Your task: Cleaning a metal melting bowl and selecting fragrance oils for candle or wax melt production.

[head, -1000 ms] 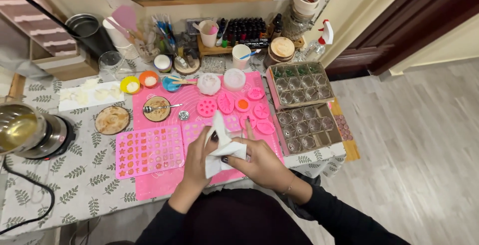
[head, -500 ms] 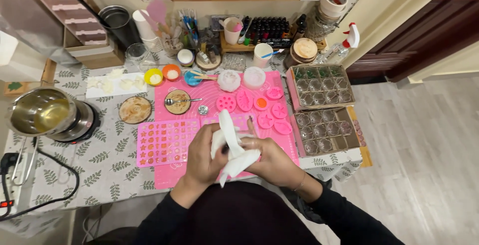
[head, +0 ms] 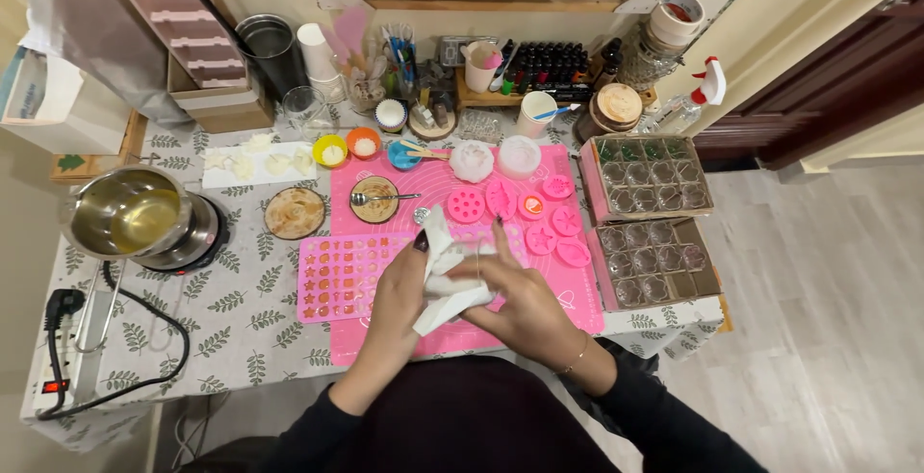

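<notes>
In the head view, the left hand [head: 402,292] and the right hand [head: 515,302] are both gripping a white tissue [head: 445,285] over the pink mat [head: 539,333]. The fingers are closing around it. I think a loose corner could be brushing the star mould [head: 337,276] just beside and shifting it.

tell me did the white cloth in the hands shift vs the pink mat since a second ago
Cannot tell. The white cloth sits over the near part of the pink silicone mat, held by the left hand and right hand, as before; the camera moved.
</notes>
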